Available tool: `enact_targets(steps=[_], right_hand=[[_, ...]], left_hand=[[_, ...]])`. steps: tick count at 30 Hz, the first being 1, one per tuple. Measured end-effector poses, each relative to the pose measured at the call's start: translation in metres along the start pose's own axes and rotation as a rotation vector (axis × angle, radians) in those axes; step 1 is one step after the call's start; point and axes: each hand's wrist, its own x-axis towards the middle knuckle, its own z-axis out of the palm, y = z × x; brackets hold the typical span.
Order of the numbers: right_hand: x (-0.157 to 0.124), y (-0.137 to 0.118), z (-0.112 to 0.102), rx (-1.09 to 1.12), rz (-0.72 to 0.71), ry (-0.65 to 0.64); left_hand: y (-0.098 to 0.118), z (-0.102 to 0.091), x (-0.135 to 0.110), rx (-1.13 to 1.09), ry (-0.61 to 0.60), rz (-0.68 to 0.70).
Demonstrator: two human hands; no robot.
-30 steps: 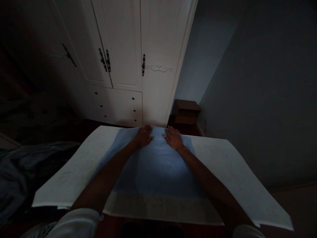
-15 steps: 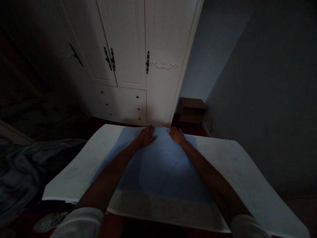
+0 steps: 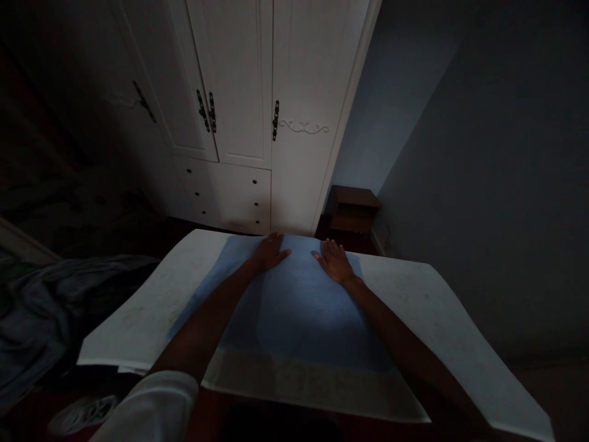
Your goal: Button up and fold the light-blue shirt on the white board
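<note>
A light blue cloth [image 3: 294,313] lies spread flat over a white board-like table [image 3: 147,307] in a dim room. My left hand [image 3: 270,252] rests palm down on the cloth's far edge, fingers stretched out. My right hand [image 3: 335,260] lies flat on the cloth just to the right of it, fingers spread. Both arms reach forward across the cloth. Neither hand holds anything.
A white wardrobe [image 3: 257,110] with dark handles and small drawers stands right behind the table. A brown bedside cabinet [image 3: 352,209] sits at its right, against a grey wall [image 3: 483,184]. Crumpled dark bedding [image 3: 50,307] lies at the left.
My right hand has slid a little back toward me and to the right on the cloth. My left hand stays at the far edge. The view shifted slightly.
</note>
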Motion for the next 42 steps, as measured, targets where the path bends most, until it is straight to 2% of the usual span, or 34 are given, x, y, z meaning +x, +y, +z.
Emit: enact_targets(steps=[4,8,11,14,18,21,23,26,29,31,34,37,42], right_hand=[[-0.023,-0.011,-0.002,0.011,-0.107,-0.001],[-0.044,-0.021,-0.006,0.028,-0.166,-0.009],[-0.060,-0.028,-0.011,0.047,-0.191,-0.013],[-0.079,-0.033,-0.017,0.068,-0.204,-0.015],[-0.110,-0.034,-0.020,0.104,-0.229,0.010],[-0.136,-0.035,-0.015,0.113,-0.216,0.042],[-0.151,-0.036,-0.009,0.106,-0.184,0.101],[-0.168,-0.034,-0.002,0.078,-0.093,0.192],[-0.179,-0.026,0.006,0.045,-0.011,0.225],[-0.185,-0.018,0.012,0.028,0.017,0.231],[-0.194,-0.005,0.021,0.021,0.005,0.246],[-0.198,0.002,0.026,0.030,-0.031,0.273],[-0.201,-0.002,0.017,-0.009,-0.021,0.297]], left_hand=[[-0.003,0.002,0.004,-0.042,0.036,-0.048],[-0.004,0.002,0.005,-0.048,0.024,-0.083],[-0.001,-0.003,0.001,-0.050,0.066,-0.073],[0.004,-0.015,-0.005,-0.046,0.147,-0.091],[0.010,-0.042,-0.020,-0.082,0.234,-0.128],[0.015,-0.062,-0.051,-0.146,0.281,-0.161],[0.022,-0.070,-0.084,-0.171,0.323,-0.183],[0.035,-0.071,-0.140,-0.137,0.377,-0.174],[0.039,-0.068,-0.186,0.007,0.274,-0.142],[0.032,-0.067,-0.207,0.102,0.221,-0.188],[0.013,-0.069,-0.228,0.192,0.158,-0.253],[-0.002,-0.070,-0.241,0.185,0.112,-0.248],[-0.015,-0.069,-0.245,0.041,0.156,-0.223]])
